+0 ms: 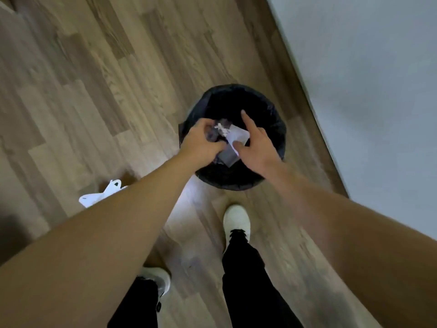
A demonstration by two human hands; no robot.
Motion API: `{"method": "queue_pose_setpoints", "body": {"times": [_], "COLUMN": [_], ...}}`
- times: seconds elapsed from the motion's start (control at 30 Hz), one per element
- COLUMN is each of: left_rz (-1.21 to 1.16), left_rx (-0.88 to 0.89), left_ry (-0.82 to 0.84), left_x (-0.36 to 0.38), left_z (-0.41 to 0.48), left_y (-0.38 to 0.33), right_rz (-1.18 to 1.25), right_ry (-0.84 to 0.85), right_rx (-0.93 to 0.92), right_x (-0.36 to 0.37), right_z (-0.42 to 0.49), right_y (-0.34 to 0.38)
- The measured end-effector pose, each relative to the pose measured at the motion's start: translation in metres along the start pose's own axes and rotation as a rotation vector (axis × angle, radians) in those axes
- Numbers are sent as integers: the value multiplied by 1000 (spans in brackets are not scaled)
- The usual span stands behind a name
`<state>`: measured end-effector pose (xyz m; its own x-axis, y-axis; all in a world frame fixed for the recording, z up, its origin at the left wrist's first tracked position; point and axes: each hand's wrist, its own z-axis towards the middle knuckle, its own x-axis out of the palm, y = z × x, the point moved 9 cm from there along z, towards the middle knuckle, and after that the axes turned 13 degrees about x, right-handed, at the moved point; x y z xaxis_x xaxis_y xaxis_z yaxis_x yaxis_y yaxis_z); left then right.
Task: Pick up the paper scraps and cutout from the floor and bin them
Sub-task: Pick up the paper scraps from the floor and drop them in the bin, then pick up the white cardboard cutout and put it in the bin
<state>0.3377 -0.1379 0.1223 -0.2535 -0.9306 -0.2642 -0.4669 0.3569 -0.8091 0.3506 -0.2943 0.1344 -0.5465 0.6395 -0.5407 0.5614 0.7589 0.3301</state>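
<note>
A round bin (272,110) lined with a black bag stands on the wooden floor close to the wall. Both my hands hover over its mouth. My left hand (201,143) is curled around crumpled paper scraps (221,131), some white, some greyish. My right hand (256,147) has its index finger stretched out and its thumb pressed on a white scrap (238,136) between the two hands. A white paper cutout (101,195) lies on the floor to the left, partly hidden behind my left forearm.
A pale wall (378,91) runs along the right with a dark skirting strip. My two feet in white shoes (236,221) stand just in front of the bin. Wooden floor (94,79) stretches away to the left and ahead.
</note>
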Motion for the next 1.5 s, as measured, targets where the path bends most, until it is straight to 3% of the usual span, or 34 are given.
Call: {"method": "queue_pose_setpoints", "body": {"times": [0.07, 0.2, 0.3, 0.37, 0.6, 0.87, 1.03, 1.2, 1.3, 1.5], "left_rz": [17, -167, -202, -166, -163, -381, -464, -556, -486, -414], "left_rx": [-88, -131, -314, -418, -550, -580, -625, -709, -633, -459], "left_ry": [51, -66, -157, -126, -232, -412, -488, -540, -485, -414], "left_x": [14, 10, -2, -5, -21, -43, -57, -82, -104, -119], "left_z": [-11, -71, -131, -167, -221, -249, -281, -297, -289, -280], "left_y": [37, 60, 85, 105, 170, 258, 350, 462, 497, 489], "right_rz": [-102, -93, 31, 38, -17, -133, -241, -92, 39, 124], "right_ry": [210, 137, 209, 279, 453, 475, 420, 364, 318, 239], "right_rx": [180, -20, -54, -61, -100, -9, -53, 93, 195, 255], "right_x": [11, 9, 35, 65, 184, 323, 410, 500, 522, 523], "right_z": [21, 5, -45, -77, -116, -115, -101, -58, -36, -13], "right_y": [-34, -27, -22, -18, -17, -21, -16, -14, -17, -5]}}
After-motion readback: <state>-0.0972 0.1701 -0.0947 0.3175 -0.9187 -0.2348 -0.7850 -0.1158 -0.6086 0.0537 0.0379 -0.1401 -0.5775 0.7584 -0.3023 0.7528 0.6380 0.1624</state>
